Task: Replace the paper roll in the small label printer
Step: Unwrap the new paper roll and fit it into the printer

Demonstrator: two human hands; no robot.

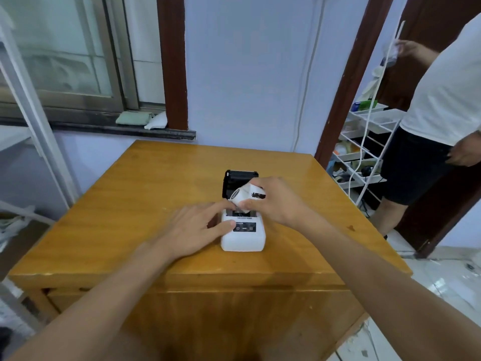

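2 hands (197,230) (276,199) hold roll (246,195) over printer (243,237).

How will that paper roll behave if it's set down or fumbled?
The paper roll is cylindrical, so it would probably roll on the glossy table. It looks light: the right hand lifts it by fingertips alone. A loose tail seems to hang over the printer, so it may unwind.

Head view — down, perhaps near, tabletop (156,199).
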